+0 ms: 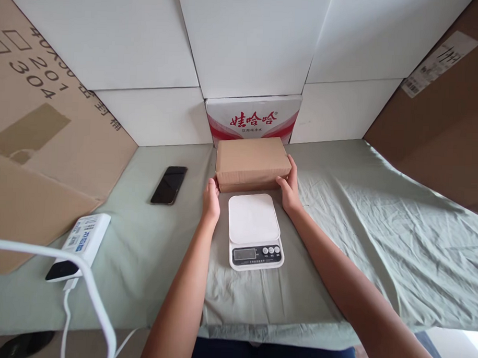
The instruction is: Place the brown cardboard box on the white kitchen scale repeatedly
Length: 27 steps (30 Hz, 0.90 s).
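Note:
A closed brown cardboard box (pixel 251 161) is at the back middle of the cloth-covered table, between my two hands. My left hand (pixel 211 201) presses against its left end, with the fingers partly hidden behind the corner. At the right end, my right hand (pixel 290 188) grips the box, thumb on the front face and fingers along the side. Just in front of the box lies a white kitchen scale (pixel 255 221) with a bare platform. Its display (pixel 244 254) looks blank, and round buttons sit to the right of it.
A black smartphone (pixel 169 185) lies left of the box. Farther left is a white power bank (pixel 82 244) with a cable (pixel 66 314). Large cartons (pixel 48 141) stand at both sides. A red-and-white printed box (pixel 255 117) and white panels are behind. Green cloth (pixel 340 203) covers the table, wrinkled at right.

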Motion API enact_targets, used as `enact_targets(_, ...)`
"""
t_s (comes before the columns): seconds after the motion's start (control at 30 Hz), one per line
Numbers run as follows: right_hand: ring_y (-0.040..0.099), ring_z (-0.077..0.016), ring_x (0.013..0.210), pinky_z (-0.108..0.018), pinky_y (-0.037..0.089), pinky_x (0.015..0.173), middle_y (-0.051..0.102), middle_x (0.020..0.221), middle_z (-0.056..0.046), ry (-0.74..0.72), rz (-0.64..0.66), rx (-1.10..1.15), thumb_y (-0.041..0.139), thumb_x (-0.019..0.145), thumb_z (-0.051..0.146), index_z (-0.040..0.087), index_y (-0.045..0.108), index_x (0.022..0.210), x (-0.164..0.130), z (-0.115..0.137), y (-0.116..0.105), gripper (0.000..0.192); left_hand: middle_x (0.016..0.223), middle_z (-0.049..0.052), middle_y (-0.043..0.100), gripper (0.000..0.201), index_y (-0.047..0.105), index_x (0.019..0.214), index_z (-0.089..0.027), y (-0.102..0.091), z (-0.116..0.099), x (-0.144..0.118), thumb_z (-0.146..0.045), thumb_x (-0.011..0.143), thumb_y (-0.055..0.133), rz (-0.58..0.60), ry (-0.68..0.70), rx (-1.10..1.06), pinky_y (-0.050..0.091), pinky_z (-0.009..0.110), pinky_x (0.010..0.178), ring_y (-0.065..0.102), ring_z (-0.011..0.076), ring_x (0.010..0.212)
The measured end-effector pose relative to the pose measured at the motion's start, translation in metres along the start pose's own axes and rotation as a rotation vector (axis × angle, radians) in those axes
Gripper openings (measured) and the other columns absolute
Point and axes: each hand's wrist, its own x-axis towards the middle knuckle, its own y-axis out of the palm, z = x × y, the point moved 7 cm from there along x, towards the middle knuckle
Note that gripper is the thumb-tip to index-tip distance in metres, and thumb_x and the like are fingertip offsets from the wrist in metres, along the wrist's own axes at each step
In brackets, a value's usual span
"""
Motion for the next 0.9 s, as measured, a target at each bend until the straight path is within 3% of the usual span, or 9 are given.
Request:
enact_targets(0.67,0.029,-0.0307,0.163,-0.057,0.018,0.137,0.034,0.175,0.003,0.05,-0.009,0.007,0.06,0.089,0.038,0.037,0.033,0.162,-0.003,-0.014,-0.009,0.077,0.154,0.017,0.062,0.077,0.066,0.141,-0.016,-0.002,0.011,0.0,-0.076,0.098,0.045,0.027,0.057,0.008,0.043,0.042,0.124,0.054,0.0309,0.149)
enact_targets(0.9,0.029,-0.0306,0.163,-0.055,0.018,0.137,0.035,0.174,0.003,0.016,-0.008,0.007,0.06,0.088,0.039,0.037,0.034,0.162,0.0,-0.014,-0.008,0.077,0.153,0.014,0.063,0.07,0.067,0.14,-0.022,-0.004,0.01,0.002,-0.075,0.1,0.045,0.035,0.084,0.093,0.041,0.042,0.124,0.053,0.0291,0.15)
